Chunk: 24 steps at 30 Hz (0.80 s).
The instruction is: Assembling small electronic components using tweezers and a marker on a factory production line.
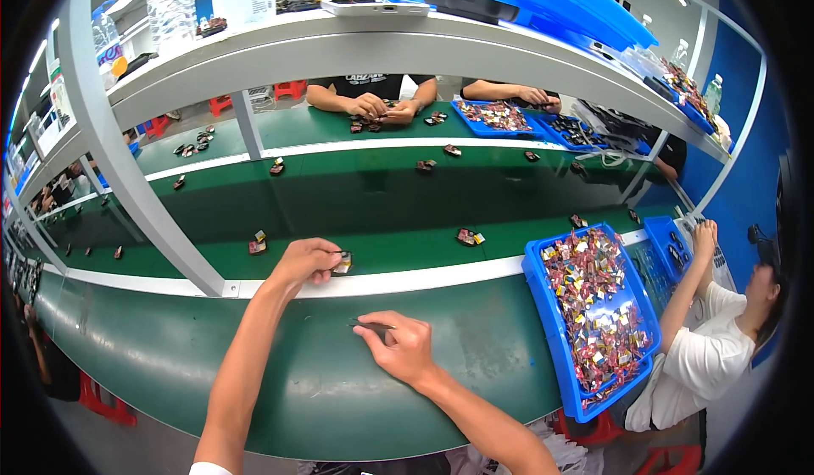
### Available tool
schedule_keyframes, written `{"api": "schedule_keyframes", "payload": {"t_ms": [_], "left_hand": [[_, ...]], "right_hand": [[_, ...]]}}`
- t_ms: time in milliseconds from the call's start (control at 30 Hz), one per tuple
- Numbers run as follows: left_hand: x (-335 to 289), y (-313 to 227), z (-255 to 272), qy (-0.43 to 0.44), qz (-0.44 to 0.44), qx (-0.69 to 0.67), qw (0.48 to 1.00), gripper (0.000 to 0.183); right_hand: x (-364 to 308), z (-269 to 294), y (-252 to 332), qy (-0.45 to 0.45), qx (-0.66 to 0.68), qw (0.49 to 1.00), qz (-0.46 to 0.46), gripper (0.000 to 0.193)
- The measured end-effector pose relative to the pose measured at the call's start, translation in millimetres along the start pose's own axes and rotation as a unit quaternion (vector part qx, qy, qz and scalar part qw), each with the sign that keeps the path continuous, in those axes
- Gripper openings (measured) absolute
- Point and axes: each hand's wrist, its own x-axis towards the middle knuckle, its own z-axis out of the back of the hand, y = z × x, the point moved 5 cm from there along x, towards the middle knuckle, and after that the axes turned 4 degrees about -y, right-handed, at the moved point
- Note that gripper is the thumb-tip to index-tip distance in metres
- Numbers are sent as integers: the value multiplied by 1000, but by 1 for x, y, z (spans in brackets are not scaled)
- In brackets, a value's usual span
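My left hand (307, 263) is closed, its fingertips pinching a small dark electronic part (342, 262) with a pale top. It reaches over the white rail at the near edge of the green conveyor belt. Nearer to me, my right hand (402, 345) is closed around dark tweezers (375, 327), whose tips point left above the green worktop (322, 373). A similar small part (258, 243) lies on the belt left of my left hand. Another part (470, 237) with a yellow-and-white piece lies farther right.
At my right stands a blue tray (551, 339) heaped with small red, yellow and white pieces. A co-worker in a white shirt (708, 339) sits beyond it. A white shelf frame (148, 178) crosses overhead, its post on my left. Other people's hands (386, 108) work across the belt.
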Motion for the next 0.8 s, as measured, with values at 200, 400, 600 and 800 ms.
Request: {"api": "schedule_keyframes", "payload": {"t_ms": [200,400,600,800], "left_hand": [[-58,19,19,-20,15,-90,996,29],[-86,25,1,-28,20,-80,996,32],[-110,42,3,-26,25,-49,998,28],[-123,26,-8,-27,6,5,1000,25]], "right_hand": [[3,-9,4,22,-3,1000,-3,14],[0,1,-10,7,-20,999,-39,12],[3,-4,-12,-5,-4,998,-60,17],[2,-1,-19,-12,-4,998,-65,18]]}}
